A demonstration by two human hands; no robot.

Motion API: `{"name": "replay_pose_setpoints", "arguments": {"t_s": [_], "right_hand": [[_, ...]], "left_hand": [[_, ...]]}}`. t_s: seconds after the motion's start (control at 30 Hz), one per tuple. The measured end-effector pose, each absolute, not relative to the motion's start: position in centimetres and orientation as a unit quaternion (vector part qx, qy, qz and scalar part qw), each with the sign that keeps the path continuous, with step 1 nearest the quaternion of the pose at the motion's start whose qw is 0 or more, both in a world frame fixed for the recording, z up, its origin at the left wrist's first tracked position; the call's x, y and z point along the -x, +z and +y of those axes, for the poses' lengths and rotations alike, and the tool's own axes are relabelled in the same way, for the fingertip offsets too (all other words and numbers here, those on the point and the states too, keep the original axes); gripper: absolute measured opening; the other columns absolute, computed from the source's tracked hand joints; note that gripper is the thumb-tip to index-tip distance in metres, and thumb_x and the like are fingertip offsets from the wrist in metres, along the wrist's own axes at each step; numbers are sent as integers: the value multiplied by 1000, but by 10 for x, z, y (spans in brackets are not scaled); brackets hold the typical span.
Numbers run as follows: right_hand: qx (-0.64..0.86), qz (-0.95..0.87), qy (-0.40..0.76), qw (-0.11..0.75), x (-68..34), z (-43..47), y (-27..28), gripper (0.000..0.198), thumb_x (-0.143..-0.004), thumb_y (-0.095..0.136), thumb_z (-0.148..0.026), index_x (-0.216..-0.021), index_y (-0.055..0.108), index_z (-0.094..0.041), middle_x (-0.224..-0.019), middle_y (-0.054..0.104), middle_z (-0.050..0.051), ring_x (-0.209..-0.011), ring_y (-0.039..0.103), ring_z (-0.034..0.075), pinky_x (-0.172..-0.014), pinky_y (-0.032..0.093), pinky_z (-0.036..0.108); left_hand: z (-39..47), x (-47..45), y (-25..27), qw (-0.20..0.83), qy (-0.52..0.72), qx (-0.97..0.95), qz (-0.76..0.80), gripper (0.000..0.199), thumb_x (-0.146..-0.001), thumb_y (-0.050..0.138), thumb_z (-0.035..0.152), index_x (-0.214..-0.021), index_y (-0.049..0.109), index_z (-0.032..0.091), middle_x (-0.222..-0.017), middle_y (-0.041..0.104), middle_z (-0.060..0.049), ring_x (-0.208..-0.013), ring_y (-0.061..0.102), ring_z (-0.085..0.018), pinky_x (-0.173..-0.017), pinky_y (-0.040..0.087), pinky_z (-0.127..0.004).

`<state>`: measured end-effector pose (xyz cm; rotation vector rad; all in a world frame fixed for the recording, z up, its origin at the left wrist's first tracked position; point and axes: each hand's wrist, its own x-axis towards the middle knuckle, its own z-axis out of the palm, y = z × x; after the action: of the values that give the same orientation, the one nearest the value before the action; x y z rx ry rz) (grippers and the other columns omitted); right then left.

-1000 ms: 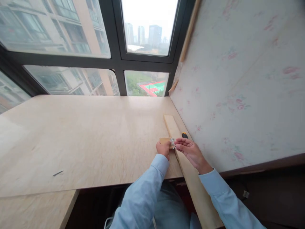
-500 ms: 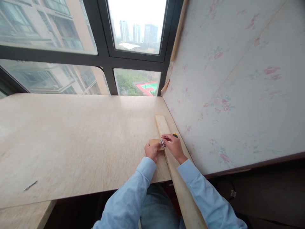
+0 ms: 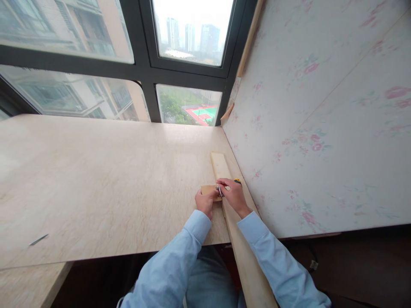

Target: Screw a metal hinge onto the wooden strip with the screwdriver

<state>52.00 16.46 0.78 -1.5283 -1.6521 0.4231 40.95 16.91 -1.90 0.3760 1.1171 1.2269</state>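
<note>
A small light-wood block [image 3: 208, 189] lies against the left edge of a long wooden board [image 3: 220, 166]. My left hand [image 3: 204, 202] is closed on the block's near side, its thumb reaching to a small shiny metal fitting [image 3: 219, 191] at the block's right end. The fitting's exact kind is too small to tell. My right hand [image 3: 236, 196] is over the board, with its thumb and fingertips pinched at the same fitting and partly hiding it. Just beyond the right hand, a black and yellow object [image 3: 237, 181] shows, mostly hidden.
The board runs along the marble-look sill [image 3: 105, 184] and past its front edge toward my body. A thin metal rod [image 3: 39, 239] lies at the far left. Flowered wallpaper [image 3: 289, 171] covers the wall at right; a dark-framed window [image 3: 189, 70] stands behind.
The view has turned slightly. Both hands stay at the block and board; the right fingers and the metal fitting have shifted only a little.
</note>
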Motion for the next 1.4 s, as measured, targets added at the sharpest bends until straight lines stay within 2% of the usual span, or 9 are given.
{"name": "replay_pose_setpoints", "arguments": {"t_s": [0.13,0.47,0.67,0.83,1.03,1.17,1.3,1.4], "right_hand": [[607,-678,154,385,-520,164,10,21,-86,55,-19,-96,74,-20,-98,76,8,-93,69,21,-87,53,37],[580,-749,155,281,-527,165,20,30,-89,52,-11,-105,74,-21,-110,75,8,-103,69,21,-95,51,37],[604,-741,149,253,-525,167,26,24,-89,55,-13,-103,74,-19,-109,75,8,-101,70,21,-93,50,33],[625,-738,122,221,-522,169,30,19,-89,56,-15,-98,72,-18,-100,76,7,-93,69,20,-83,49,29],[630,-734,117,225,-521,167,31,14,-90,58,-22,-92,71,-18,-95,76,8,-87,68,21,-79,48,30],[616,-718,145,290,-527,159,28,23,-94,50,-27,-93,72,-20,-93,76,6,-83,69,19,-76,50,30],[634,-684,133,335,-543,147,24,26,-91,49,-30,-100,72,-19,-102,75,10,-91,69,22,-79,53,35],[665,-664,92,330,-559,139,24,28,-89,48,-28,-103,70,-17,-107,72,12,-98,67,24,-84,53,38]], "left_hand": [[169,-409,-18,667,537,-165,489,39,-46,79,13,-81,63,10,-73,68,-5,-64,64,-18,-60,51,-31],[169,-409,-12,669,539,-145,491,35,-47,76,8,-79,62,10,-68,67,-4,-60,62,-16,-55,52,-28],[169,-408,-14,667,537,-150,494,36,-48,75,8,-81,62,10,-69,67,-4,-60,62,-16,-55,51,-27],[169,-408,-15,671,538,-151,488,38,-47,76,9,-82,62,9,-71,68,-5,-61,63,-17,-56,51,-28],[169,-409,-17,673,541,-159,478,39,-46,79,13,-82,63,9,-71,68,-5,-61,63,-16,-57,52,-29],[169,-409,-16,671,540,-155,484,38,-45,76,10,-81,62,10,-72,68,-5,-63,63,-17,-58,52,-30],[169,-409,-16,672,538,-150,487,40,-44,75,10,-82,62,10,-75,69,-6,-65,64,-19,-59,53,-31],[171,-410,-20,673,538,-146,486,40,-44,75,9,-81,62,10,-76,69,-7,-65,65,-20,-59,53,-32]]}}
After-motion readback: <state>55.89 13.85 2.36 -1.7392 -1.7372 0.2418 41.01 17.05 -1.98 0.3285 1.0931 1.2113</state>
